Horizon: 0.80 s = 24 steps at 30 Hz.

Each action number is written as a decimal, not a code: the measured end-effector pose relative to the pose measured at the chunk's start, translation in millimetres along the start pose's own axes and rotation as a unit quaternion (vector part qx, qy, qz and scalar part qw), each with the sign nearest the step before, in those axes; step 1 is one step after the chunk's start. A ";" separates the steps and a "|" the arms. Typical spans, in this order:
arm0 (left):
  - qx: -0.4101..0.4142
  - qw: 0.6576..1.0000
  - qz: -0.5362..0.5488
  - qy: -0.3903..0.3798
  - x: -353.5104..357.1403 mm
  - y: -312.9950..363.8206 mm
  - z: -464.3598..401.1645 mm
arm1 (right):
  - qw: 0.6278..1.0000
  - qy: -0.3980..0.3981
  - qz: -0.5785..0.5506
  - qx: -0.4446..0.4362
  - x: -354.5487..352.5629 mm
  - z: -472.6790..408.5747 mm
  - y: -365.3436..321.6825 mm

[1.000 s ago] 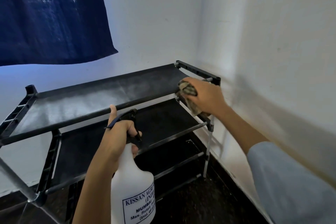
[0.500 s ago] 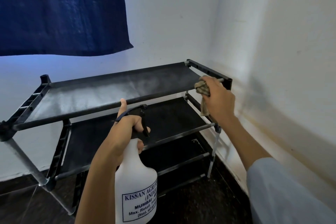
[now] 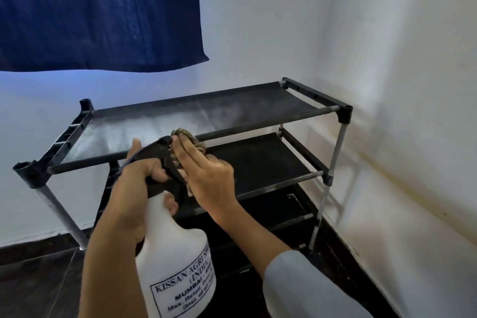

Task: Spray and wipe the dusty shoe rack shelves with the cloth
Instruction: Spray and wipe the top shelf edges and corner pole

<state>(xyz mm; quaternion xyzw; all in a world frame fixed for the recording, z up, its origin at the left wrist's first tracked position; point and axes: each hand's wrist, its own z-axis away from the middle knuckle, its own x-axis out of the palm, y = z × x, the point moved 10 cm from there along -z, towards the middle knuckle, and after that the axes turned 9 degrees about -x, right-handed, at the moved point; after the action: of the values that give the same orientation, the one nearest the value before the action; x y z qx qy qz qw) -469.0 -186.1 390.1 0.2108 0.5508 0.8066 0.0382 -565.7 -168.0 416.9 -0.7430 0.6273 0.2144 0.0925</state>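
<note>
Setting: room corner in a home. Evidence: two plain white painted walls [image 3: 271,20] meet at about 1 o'clock; dark tiled floor [image 3: 33,281] with dark skirting at 8 o'clock. Black fabric-shelved shoe rack [image 3: 258,106] on metal tube legs stands in the corner, centre to 2 o'clock. Dark blue curtain [image 3: 98,13] hangs at 11 o'clock. Domestic furnishing only.

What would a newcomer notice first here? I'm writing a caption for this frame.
The white spray bottle, gripped by the left hand at bottom centre, with the right hand and cloth at its nozzle. Behind stands the black shoe rack, its top shelf dusty; a dark blue curtain hangs upper left.
</note>
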 end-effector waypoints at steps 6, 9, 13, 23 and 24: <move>0.010 1.000 0.002 0.021 -10.5 2.0 5.2 | 0.987 -0.120 0.034 -0.101 16.5 34.2 -14.8; 0.014 0.999 0.002 0.048 -7.9 -6.9 13.1 | 0.984 -0.164 0.027 -0.067 10.9 52.4 -13.8; 0.047 0.993 -0.055 0.096 -9.7 -10.6 39.7 | 0.979 -0.191 0.018 -0.064 -6.1 64.6 -22.1; 0.093 0.964 -0.100 0.228 -93.4 5.7 124.9 | 0.923 -0.360 -0.107 0.080 -34.4 88.7 -13.2; 0.100 0.960 -0.116 0.234 -100.1 5.8 132.3 | 0.920 -0.364 -0.114 0.093 -38.0 90.1 -15.2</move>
<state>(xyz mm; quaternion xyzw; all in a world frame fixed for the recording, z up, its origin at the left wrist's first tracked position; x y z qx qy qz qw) -326.6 -102.3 405.8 -0.0468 0.6425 0.7646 -0.0198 -573.7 -94.5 351.1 -0.6683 0.4787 0.3988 0.4065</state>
